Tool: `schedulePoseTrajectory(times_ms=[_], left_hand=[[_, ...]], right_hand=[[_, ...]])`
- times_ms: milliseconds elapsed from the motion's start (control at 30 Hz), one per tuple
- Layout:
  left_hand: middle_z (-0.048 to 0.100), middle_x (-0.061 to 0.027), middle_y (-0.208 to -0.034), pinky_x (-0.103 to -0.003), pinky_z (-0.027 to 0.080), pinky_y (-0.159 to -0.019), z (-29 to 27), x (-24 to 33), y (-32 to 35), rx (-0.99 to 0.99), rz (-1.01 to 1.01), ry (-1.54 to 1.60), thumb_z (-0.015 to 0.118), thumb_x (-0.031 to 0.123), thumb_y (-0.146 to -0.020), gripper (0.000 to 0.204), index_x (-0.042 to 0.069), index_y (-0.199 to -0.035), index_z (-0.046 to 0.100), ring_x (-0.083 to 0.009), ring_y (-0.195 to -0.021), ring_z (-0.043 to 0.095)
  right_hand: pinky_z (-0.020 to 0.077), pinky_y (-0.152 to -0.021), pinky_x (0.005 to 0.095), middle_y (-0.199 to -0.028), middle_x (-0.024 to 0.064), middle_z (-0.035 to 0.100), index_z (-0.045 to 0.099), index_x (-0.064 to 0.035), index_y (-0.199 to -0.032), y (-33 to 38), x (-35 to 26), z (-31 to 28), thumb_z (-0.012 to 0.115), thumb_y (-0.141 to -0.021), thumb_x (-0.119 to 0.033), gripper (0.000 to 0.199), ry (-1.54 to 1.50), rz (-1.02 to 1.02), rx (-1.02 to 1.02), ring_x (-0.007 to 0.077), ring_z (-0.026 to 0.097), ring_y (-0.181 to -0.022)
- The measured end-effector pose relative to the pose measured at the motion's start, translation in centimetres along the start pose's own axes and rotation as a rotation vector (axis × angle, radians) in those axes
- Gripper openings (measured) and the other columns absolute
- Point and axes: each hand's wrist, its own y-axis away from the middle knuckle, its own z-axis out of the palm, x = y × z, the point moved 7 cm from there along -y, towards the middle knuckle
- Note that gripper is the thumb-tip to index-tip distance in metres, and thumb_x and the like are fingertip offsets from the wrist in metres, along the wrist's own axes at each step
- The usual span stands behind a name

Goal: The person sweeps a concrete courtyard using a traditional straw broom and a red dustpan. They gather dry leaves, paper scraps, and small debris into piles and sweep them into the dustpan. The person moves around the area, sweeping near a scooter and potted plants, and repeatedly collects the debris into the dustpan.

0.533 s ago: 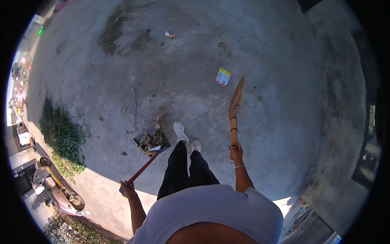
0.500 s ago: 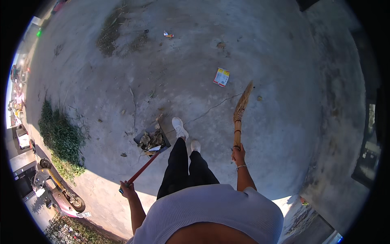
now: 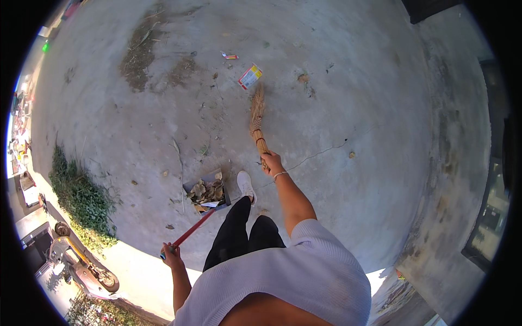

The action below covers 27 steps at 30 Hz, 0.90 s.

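My right hand is closed round the handle end of a straw hand broom, which points away from me over the concrete. The broom's bristle tip is right beside a flat red, white and yellow packet. Low on the left, my left hand grips the red pole of a long-handled dustpan. Dry brown leaves and a pale scrap fill the pan, which rests on the ground just left of my white shoe.
A small red and white wrapper lies beyond the packet, near a patch of dirt and twigs. Cut green plants are heaped at the left. A motorbike stands at the lower left; a wall runs along the right.
My right hand has swung the broom forward and left. The packet has slid away to the left and turned. The dustpan stays by my feet in my left hand.
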Motion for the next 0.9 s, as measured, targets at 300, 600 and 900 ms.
schedulePoseTrajectory(times_ms=[300,600,900], left_hand=[[0.058,-0.0060,-0.098,-0.031,0.048,-0.068,7.8,2.6,0.4,0.047,-0.008,0.061,0.059,0.033,-0.085,0.032,0.008,-0.102,0.050,-0.0160,-0.080,0.057],[0.058,-0.0067,-0.094,-0.033,0.048,-0.068,15.5,1.6,3.0,0.161,0.012,0.156,0.060,0.037,-0.084,0.034,0.008,-0.099,0.051,-0.0190,-0.080,0.056],[0.055,-0.0072,-0.087,-0.032,0.049,-0.062,27.3,8.0,9.8,0.299,0.149,0.113,0.060,0.041,-0.083,0.040,0.004,-0.095,0.052,-0.0207,-0.074,0.056]], right_hand=[[0.0287,-0.027,0.0262,-0.065,0.0051,0.049,0.049,-0.0065,-0.113,2.6,-9.5,-9.0,0.062,-0.076,-0.012,0.039,0.075,-0.162,0.254,0.0143,0.043,-0.037],[0.0352,-0.035,0.0235,-0.066,0.0098,0.047,0.046,-0.0074,-0.076,-15.0,-22.3,-19.7,0.060,-0.077,-0.015,0.016,-0.142,0.231,0.501,0.0204,0.051,-0.051],[0.0269,-0.029,0.0277,-0.061,0.0019,0.048,0.054,-0.0050,-0.088,-20.2,-36.6,8.3,0.060,-0.075,-0.012,0.016,0.074,0.095,-0.233,0.0136,0.043,-0.038]])
